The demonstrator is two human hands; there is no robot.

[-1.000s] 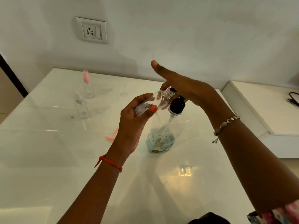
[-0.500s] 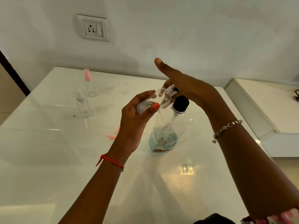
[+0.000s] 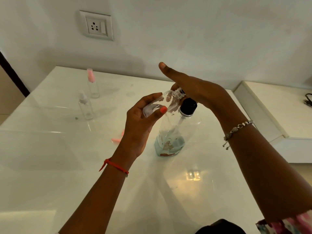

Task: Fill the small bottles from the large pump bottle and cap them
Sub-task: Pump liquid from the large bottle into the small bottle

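Note:
The large clear pump bottle [image 3: 172, 132] with a black pump collar stands mid-table, with a little blue liquid at its bottom. My left hand [image 3: 140, 125] grips a small clear uncapped bottle [image 3: 162, 103], tilted with its neck up against the pump spout. My right hand [image 3: 194, 88] lies flat over the pump head, thumb stretched out to the left; the spout itself is hidden under it. Two capped small bottles stand at the back left, one with a pink cap [image 3: 92, 83], one with a whitish cap [image 3: 85, 105]. A loose pink cap [image 3: 117, 138] lies on the table behind my left wrist.
The glossy white table [image 3: 50, 157] meets a white wall with a socket plate [image 3: 96, 25]. A lower white ledge [image 3: 276, 115] with a black cable [image 3: 308, 98] runs along the right.
The camera view shifted slightly. Both hands keep the same pose at the pump head, and the small bottle's neck stays at the spout.

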